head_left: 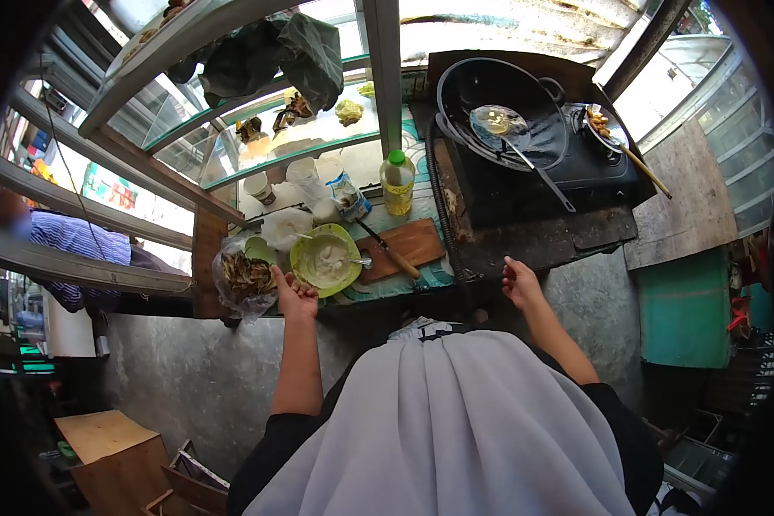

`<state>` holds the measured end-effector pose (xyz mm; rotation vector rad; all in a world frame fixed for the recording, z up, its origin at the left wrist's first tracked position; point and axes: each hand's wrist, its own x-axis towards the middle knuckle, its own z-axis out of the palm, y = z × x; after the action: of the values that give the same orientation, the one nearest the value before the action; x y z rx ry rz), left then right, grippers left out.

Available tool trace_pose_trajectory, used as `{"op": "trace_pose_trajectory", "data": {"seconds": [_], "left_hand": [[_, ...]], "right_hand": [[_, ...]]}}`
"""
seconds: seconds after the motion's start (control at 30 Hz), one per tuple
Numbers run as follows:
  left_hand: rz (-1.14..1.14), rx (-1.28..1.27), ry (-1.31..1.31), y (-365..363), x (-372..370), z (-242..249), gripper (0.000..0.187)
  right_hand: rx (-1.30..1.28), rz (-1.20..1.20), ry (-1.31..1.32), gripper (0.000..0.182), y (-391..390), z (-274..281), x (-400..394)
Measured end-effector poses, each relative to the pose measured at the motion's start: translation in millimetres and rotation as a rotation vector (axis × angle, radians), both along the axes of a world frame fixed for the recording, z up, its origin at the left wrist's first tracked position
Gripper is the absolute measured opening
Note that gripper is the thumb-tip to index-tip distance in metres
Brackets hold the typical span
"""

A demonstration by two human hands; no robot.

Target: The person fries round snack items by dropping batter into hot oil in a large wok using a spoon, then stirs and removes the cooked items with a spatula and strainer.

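Note:
My left hand (297, 295) is at the counter's front edge, between a clear plastic bag (267, 303) and a green bowl (298, 268). Its index finger stretches toward brown slices (245, 279) in the bag; the fingers are apart, with nothing seen in them. A pale batter (325, 258) fills the bowl, and a metal spoon (363, 261) rests at its right rim. My right hand (521, 285) hovers off the stove's front edge, fingers loosely bent and apart, holding nothing. Between my hands, a knife (391, 251) lies across a wooden cutting board (414, 245).
A black wok (456, 90) with a long-handled spatula (537, 172) sits on the stove (606, 176). Beside it is a strainer (612, 136) of fried pieces. An oil bottle (397, 185) stands behind the board. A person in a striped shirt (77, 241) is beyond the left frame.

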<state>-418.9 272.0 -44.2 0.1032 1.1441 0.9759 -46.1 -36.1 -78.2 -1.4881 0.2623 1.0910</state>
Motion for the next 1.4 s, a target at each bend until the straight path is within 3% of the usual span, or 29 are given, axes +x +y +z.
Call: {"op": "trace_pose_trajectory", "data": {"seconds": [0.13,0.2,0.3,0.33,0.4,0.47,0.57,0.7,0.73,0.83,0.97,1.1,1.2,1.4], "left_hand": [[0.039,-0.083,0.002,-4.4,8.7,-1.4,0.031],[0.056,-0.104,0.049,-7.2,6.3,-22.2,0.02],[0.105,-0.26,0.302,-12.7,6.8,-41.6,0.034],[0.118,-0.267,0.371,-22.1,9.3,-33.7,0.051],[0.123,-0.323,0.31,-26.4,6.2,-42.2,0.059],[0.125,-0.359,0.116,-23.5,-4.1,-68.0,0.064],[0.013,-0.208,-0.108,-34.8,-8.1,-69.9,0.061],[-0.022,-0.176,-0.117,-37.2,-11.2,-78.5,0.056],[-0.031,-0.171,-0.13,-36.4,-11.5,-83.4,0.056],[-0.06,-0.164,-0.152,-31.9,-6.3,-93.4,0.057],[-0.127,-0.08,-0.166,-20.1,-2.7,-110.5,0.065],[-0.138,-0.033,-0.085,-15.2,3.2,-114.5,0.08],[-0.129,-0.048,-0.033,-17.8,3.9,-118.5,0.087],[-0.123,-0.035,0.002,-22.4,9.3,-105.3,0.092]], "right_hand": [[-0.178,0.622,-0.222,0.022,54.3,-10.1,-45.1],[-0.009,0.895,-0.779,0.036,73.8,-42.8,-62.4],[-0.103,0.984,-1.157,0.052,108.5,-26.8,-99.2],[-0.117,1.015,-1.142,0.055,117.9,-20.2,-108.1],[-0.142,1.075,-1.111,0.061,132.9,-10.1,-120.2],[-0.085,1.035,-1.041,0.063,143.3,-25.2,-120.4],[-0.099,0.94,-0.99,0.063,147.3,-50.8,-109.6],[-0.01,0.682,-0.753,0.057,130.2,-49.5,-83.7],[0.112,0.582,-0.697,0.051,124.8,-58.8,-76.9],[0.226,0.492,-0.697,0.046,102.1,-52.7,-52.5],[0.173,0.375,-1.18,0.019,79.0,33.9,-25.7],[0.085,0.148,-1.61,0.013,58.9,133.0,5.7],[-0.002,0.051,-1.65,0.013,50.8,156.0,29.5],[0.032,0.446,-1.484,0.014,63.0,127.3,10.3]]}}
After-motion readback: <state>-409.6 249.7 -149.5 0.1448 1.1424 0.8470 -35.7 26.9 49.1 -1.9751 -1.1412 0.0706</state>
